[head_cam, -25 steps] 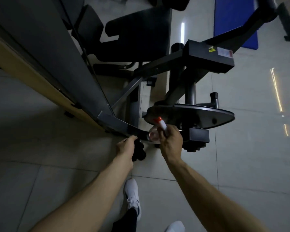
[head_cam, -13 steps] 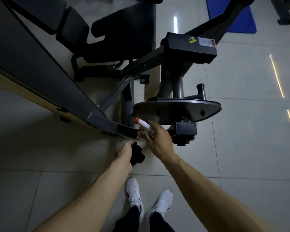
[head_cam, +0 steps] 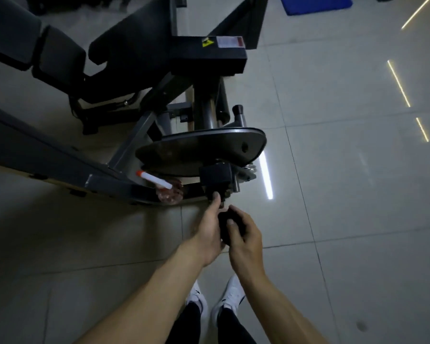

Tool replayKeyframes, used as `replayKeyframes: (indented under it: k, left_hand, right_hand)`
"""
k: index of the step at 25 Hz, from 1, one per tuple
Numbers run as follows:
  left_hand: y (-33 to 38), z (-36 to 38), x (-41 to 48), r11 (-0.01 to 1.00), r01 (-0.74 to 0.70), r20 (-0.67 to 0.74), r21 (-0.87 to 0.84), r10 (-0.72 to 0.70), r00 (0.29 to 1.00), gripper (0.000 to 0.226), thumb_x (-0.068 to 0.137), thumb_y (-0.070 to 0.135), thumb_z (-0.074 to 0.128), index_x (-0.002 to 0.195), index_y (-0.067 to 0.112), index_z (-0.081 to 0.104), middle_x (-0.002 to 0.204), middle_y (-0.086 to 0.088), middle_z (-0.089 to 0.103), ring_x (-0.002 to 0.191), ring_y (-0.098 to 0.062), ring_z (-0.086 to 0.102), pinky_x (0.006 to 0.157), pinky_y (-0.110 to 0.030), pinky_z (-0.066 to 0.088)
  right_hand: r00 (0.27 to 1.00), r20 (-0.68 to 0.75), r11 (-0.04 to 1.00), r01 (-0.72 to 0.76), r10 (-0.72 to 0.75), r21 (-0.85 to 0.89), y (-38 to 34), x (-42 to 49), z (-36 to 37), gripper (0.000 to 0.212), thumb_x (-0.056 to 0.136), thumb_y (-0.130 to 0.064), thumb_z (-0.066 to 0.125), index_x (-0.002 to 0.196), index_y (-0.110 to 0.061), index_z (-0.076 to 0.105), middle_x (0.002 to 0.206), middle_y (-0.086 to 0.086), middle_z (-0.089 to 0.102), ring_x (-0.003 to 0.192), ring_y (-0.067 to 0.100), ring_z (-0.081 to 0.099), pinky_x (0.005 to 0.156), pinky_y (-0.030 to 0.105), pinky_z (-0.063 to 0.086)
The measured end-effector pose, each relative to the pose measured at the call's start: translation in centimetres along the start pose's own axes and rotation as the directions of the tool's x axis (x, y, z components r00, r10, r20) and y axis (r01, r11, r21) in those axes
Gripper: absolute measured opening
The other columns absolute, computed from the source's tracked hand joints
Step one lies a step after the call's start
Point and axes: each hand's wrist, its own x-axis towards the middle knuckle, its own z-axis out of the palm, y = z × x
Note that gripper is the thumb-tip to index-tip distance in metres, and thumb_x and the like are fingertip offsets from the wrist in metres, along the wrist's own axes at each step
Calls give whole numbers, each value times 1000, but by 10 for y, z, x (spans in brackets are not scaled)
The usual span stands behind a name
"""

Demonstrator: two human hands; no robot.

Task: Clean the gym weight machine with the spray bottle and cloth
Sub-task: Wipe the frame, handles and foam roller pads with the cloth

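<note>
The dark grey weight machine [head_cam: 209, 55] fills the upper left, with a round cam plate [head_cam: 201, 147] low at its front. A clear spray bottle [head_cam: 169, 191] with a white, orange-tipped nozzle rests on the machine's low base beam [head_cam: 109, 184], with no hand on it. A black cloth [head_cam: 230, 225] sits bunched between both hands in front of the machine. My left hand [head_cam: 206, 234] holds the cloth's left side, its fingers reaching up toward a black block under the plate. My right hand [head_cam: 246, 240] grips the cloth from the right.
Black padded seat and back cushions [head_cam: 60, 58] lie at the upper left. A blue mat [head_cam: 315, 3] is at the top edge. Pale floor tiles [head_cam: 358, 194] spread to the right with light streaks. My white shoes [head_cam: 216, 304] stand below the hands.
My right hand has let go of the spray bottle, which now sits on the base beam, and has moved onto the cloth. Both hands have shifted right, below the black block.
</note>
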Motion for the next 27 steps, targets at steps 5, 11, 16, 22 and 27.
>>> replayKeyframes:
  k: [5, 11, 16, 22, 27]
  left_hand:
    - [14, -11, 37, 883, -171, -435, 438, 374, 819, 77, 94, 45, 67, 158, 22, 32, 158, -4, 40, 141, -27, 44, 115, -40, 37]
    - [15, -12, 71, 741, -437, -269, 510, 620, 737, 24, 94, 19, 72, 117, 15, 70, 102, 6, 73, 86, 7, 69, 72, -8, 50]
    - [16, -14, 70, 761, -466, -262, 451, 612, 746, 20, 94, 17, 72, 113, 20, 68, 99, 12, 72, 88, 6, 68, 70, -5, 49]
    - [15, -14, 69, 768, -470, -223, 436, 598, 770, 26, 95, 20, 70, 120, 17, 69, 106, 9, 73, 94, 5, 69, 76, -9, 50]
    - [15, -10, 64, 828, -449, -292, 336, 545, 786, 27, 89, 23, 77, 115, 18, 73, 107, 2, 77, 102, -11, 72, 88, -27, 54]
  right_hand:
    - [938, -281, 949, -118, 203, 291, 7, 65, -15, 19, 97, -16, 68, 111, -28, 63, 108, 2, 71, 104, 26, 70, 89, 52, 61]
    - [951, -305, 971, 21, 55, 240, 22, 81, 35, 27, 97, -28, 64, 122, -20, 72, 115, -4, 74, 111, 14, 69, 99, 43, 56]
    - [928, -264, 940, -187, 264, 285, 36, 108, 38, 49, 80, -53, 57, 112, -20, 75, 106, 1, 76, 103, 19, 71, 94, 50, 58]
    - [948, -310, 983, -15, 72, 183, 39, 95, 45, 29, 91, -48, 54, 109, -31, 68, 112, 0, 70, 109, 17, 67, 97, 46, 55]
    - [958, -245, 965, -89, 151, 247, 43, 91, 41, 37, 89, -47, 55, 113, -23, 71, 110, -3, 72, 107, 15, 69, 95, 44, 57]
